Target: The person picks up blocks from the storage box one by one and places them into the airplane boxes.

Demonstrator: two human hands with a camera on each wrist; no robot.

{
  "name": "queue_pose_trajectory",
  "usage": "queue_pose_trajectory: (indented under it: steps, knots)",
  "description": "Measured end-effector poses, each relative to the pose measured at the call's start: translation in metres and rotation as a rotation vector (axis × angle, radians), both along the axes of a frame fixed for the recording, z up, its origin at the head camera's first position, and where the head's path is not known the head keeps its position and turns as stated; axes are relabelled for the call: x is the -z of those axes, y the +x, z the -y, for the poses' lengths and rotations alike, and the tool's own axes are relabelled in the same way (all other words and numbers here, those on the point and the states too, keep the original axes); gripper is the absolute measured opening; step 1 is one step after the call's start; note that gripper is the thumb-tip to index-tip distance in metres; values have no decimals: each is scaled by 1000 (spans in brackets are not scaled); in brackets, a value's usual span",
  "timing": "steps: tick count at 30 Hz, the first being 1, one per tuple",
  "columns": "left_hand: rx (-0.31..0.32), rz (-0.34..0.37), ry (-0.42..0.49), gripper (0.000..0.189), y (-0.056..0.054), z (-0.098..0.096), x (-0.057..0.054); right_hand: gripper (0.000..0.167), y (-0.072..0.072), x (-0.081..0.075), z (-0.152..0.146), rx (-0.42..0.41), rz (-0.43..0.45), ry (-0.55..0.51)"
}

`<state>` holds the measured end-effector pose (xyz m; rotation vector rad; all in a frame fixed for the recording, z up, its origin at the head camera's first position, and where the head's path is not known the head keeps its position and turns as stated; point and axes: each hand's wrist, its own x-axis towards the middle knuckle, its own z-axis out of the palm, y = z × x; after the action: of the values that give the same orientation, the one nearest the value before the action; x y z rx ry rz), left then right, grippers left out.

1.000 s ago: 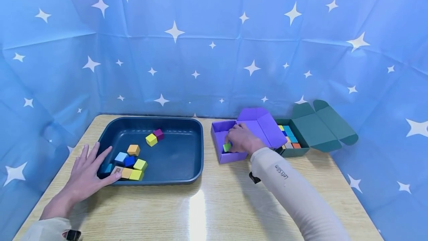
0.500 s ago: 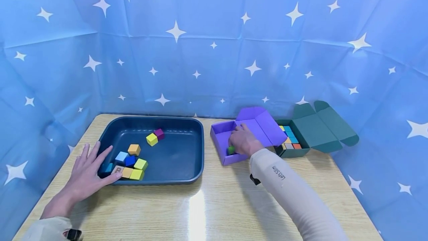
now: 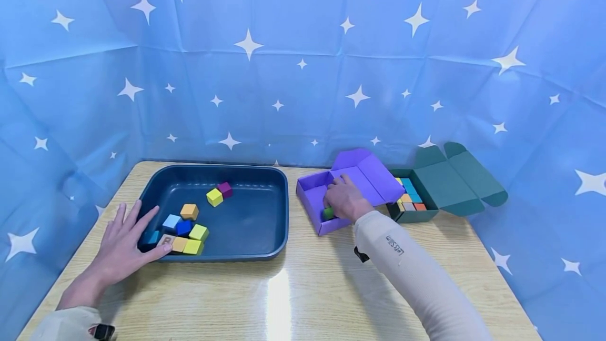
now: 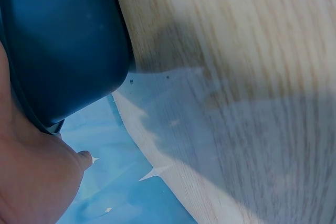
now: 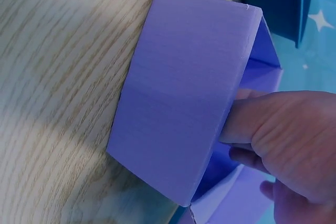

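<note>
My left hand (image 3: 115,251) rests over the left side of a dark blue tray (image 3: 251,214), fingers spread. Its thumb lies along a wooden block marked B (image 3: 165,241). Several coloured cubes sit in that tray, including an orange cube (image 3: 189,211) and a yellow cube (image 3: 214,197) touching a magenta cube (image 3: 225,189). Over on the right, my right hand (image 3: 343,199) reaches down into an open purple box (image 3: 310,207) and holds a green cube (image 3: 328,213) near the front wall. In the right wrist view the box wall (image 5: 178,93) hides the cube and fingertips.
Just right of the purple box stands a dark green box (image 3: 418,216) with its lid folded back, holding several coloured cubes. The purple lid (image 3: 379,180) overlaps its left edge. A blue star-patterned cloth (image 3: 303,93) hangs behind the wooden table (image 3: 227,299).
My right hand has moved slightly right and lower in the purple box with the green cube. The box has shifted a little left and toward me. My left hand stays put.
</note>
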<state>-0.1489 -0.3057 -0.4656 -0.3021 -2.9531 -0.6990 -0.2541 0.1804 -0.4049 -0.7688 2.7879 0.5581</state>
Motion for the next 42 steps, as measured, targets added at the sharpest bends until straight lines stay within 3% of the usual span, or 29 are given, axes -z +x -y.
queue_pose_trajectory:
  steps: [30,35,42]
  knots:
    - [-5,10,-8,99,0,1,0,20,3,3,6,69,52,-76]
    - [-4,5,-9,99,0,0,0,5,3,-8,11,61,29,-137]
    - [0,2,-9,98,0,-1,0,26,2,-38,56,-45,-55,-297]
